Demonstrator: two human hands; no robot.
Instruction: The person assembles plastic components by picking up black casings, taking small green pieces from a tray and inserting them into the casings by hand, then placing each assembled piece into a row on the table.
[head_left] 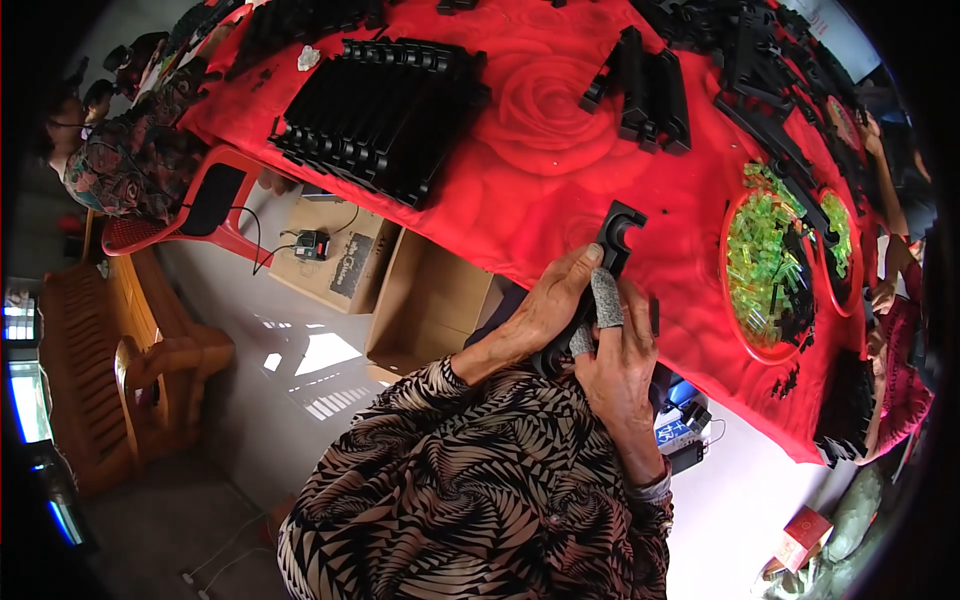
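A long black plastic part [622,228] with a C-shaped hooked end is held at the near edge of the red-covered table. My left hand [545,312] is closed round it, with the thumb pressed along its upper side near the hook. Grey cloth sleeves cover two fingertips of my right hand [618,370], which is closed on the same part lower down. Both hands hide much of its length, and its lower end lies close to my patterned top. Whether a small piece is pinched in my right fingers is hidden.
Similar black parts lie in a neat stack [370,120] at the left and a small group [650,100] farther back. Two red basins, the nearer basin [733,318] included, hold small yellow-green pieces. An open cardboard box [425,310] stands below the edge. Other people sit at both sides.
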